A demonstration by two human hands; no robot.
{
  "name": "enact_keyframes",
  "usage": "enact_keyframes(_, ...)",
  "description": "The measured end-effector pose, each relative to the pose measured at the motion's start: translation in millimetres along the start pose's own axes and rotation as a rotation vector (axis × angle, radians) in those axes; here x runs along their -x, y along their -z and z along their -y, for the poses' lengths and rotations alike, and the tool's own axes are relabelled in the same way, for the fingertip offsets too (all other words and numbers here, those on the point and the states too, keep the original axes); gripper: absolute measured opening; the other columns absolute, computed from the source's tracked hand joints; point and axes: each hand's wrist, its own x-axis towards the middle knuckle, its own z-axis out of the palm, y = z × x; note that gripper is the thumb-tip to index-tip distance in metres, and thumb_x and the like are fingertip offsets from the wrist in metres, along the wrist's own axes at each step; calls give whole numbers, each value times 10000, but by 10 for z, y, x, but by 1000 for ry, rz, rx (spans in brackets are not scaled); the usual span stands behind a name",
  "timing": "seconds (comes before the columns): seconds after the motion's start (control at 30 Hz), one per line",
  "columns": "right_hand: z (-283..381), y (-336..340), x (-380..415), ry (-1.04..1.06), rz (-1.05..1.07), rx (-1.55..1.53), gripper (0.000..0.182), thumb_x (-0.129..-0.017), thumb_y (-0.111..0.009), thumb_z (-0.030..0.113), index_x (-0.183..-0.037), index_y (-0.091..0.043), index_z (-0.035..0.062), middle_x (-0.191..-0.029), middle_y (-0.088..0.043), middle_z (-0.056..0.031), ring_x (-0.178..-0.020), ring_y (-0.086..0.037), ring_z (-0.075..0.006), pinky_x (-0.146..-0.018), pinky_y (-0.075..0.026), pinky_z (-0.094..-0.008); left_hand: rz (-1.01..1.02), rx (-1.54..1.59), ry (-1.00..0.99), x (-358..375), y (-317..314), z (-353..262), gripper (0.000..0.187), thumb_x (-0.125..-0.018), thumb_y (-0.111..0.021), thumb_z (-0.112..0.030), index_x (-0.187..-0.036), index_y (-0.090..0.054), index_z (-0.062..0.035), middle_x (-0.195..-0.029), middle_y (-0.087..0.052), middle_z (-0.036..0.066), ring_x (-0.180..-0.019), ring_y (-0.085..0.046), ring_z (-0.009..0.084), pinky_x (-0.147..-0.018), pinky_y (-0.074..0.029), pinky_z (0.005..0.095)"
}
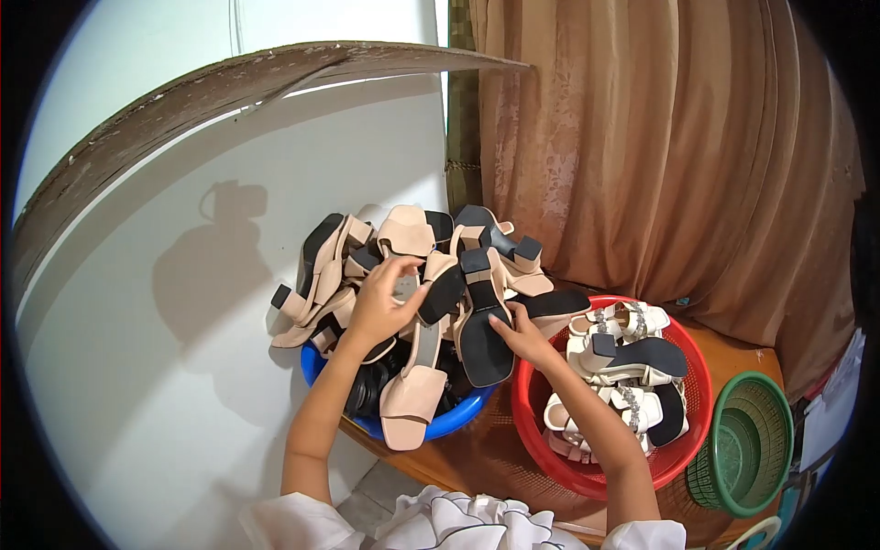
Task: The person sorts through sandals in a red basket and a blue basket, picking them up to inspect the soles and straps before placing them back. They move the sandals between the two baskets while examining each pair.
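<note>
A tall heap of beige block-heeled sandals (414, 394) with black soles rises out of a blue basket (454, 420). My left hand (385, 302) is over the middle of the heap, thumb and fingers apart, beside a beige sandal with its dark sole showing (442, 289). On the heap's right side my right hand (522, 335) touches the edge of an upturned sandal with a black sole (484, 348); its thumb lies at the sole and its other fingers are partly hidden behind. Black shoes lie lower in the blue basket.
Right of the heap, a red basket (701, 390) holds white sandals (632, 408) with decorated straps. A green basket (786, 431) stands at the far right of the wooden table (458, 467). Behind are a brown curtain (642, 137) and a white wall (367, 147).
</note>
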Motion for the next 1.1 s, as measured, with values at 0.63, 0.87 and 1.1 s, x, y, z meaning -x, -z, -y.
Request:
enact_keyframes(0.63,157,2,-33,-230,-151,-604,624,-703,-712,158,-1177,-336,2,-864,-587,-146,-703,-602,-181,-610,-497,-278,295,-532,-144,-56,-241,349,513,-691,-640,-360,-1173,-499,-251,-990,-522,83,-1044,-456,221,-878,-290,464)
enact_keyframes(0.87,292,175,257,-303,-123,-524,617,-722,-685,174,-1193,-322,9,-878,-568,-119,-744,-592,-166,-631,-501,-277,295,-566,-201,-2,-281,374,517,-682,-646,-311,-1175,-494,-268,-990,-527,92,-1061,-455,285,-907,-285,499)
enact_keyframes(1.1,61,2,371,-450,45,-849,419,-779,-634,191,-1102,-429,22,-971,-553,-65,-876,-563,-155,-777,-484,-309,284,-595,-222,90,-372,361,515,-676,-652,-278,-1169,-503,-285,-1009,-523,107,-1102,-426,331,-929,-271,518)
